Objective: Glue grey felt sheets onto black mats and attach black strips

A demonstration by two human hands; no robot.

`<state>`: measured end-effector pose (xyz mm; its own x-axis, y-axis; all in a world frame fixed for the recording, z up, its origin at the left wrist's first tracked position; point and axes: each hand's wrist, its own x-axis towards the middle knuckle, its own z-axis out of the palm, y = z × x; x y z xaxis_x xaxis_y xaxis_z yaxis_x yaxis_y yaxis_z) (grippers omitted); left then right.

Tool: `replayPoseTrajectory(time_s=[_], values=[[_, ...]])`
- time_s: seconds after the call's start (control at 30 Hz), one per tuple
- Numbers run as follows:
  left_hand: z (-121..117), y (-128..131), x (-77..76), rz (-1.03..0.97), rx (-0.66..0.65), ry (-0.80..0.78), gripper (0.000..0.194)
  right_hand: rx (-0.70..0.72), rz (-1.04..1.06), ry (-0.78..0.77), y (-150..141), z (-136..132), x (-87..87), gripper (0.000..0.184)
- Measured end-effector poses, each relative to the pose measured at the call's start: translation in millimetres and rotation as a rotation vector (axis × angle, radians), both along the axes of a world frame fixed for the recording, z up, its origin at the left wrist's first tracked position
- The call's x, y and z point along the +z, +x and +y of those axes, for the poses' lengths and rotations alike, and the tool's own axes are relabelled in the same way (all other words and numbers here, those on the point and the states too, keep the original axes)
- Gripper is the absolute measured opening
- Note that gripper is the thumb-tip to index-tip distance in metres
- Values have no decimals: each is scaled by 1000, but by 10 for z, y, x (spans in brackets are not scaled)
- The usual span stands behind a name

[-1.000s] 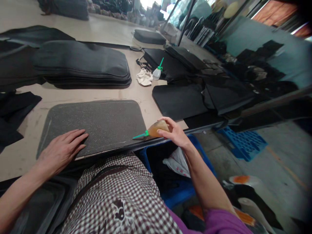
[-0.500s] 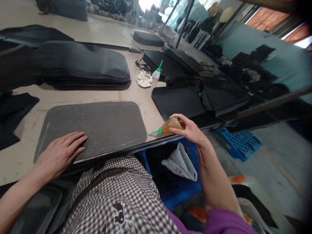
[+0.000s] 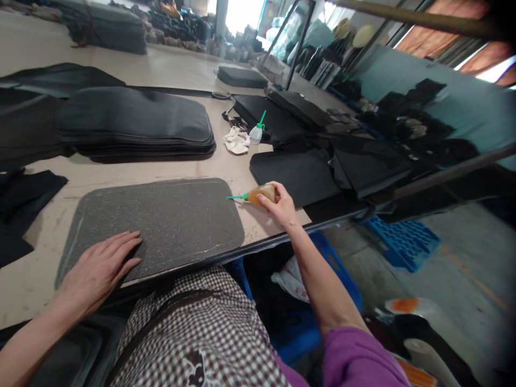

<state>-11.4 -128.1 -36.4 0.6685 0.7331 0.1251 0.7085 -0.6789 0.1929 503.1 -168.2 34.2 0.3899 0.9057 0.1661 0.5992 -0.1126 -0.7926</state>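
Observation:
A dark grey panel with rounded corners (image 3: 177,220) lies flat at the table's front edge, a pale line running near its border. My left hand (image 3: 102,263) rests on the panel's near left part, fingers stretched out. In my right hand (image 3: 280,207) is a squeeze bottle (image 3: 260,195) of amber liquid, tilted on its side. Its thin green nozzle points left, with the tip at the panel's right edge; whether it touches the surface I cannot tell.
Behind the panel stands a stack of black panels (image 3: 137,121). A white bottle with a green nozzle (image 3: 257,131) stands beside a crumpled pale cloth (image 3: 236,141). Black pieces (image 3: 298,172) lie on the right. Below the table edge is a blue crate (image 3: 328,263) with a white bag (image 3: 292,282).
My right hand has carried the bottle left and away from me, from the panel's near right corner to farther along its right edge. My left hand stays on the panel.

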Motion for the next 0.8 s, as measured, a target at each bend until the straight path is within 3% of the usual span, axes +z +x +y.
replayPoseTrajectory(time_s=[0.13,0.3,0.4,0.5,0.6,0.7,0.8], values=[[12,-3,-3,-1,0,-10,52,-27,-5,21,124,-190,27,61],[17,-31,-32,8,-9,-7,52,125,155,-154,242,-519,116,56],[45,-37,-61,-8,-14,-16,52,34,153,-129,335,-573,155,57],[28,0,-10,-28,12,-43,50,-121,258,-32,367,-494,157,61],[-86,85,159,-84,52,-100,46,-140,499,79,264,-329,55,62],[-164,150,326,-253,95,-158,41,-97,740,95,99,-84,-194,52],[-113,34,441,-406,156,-150,34,-110,846,191,-53,234,-466,44]])
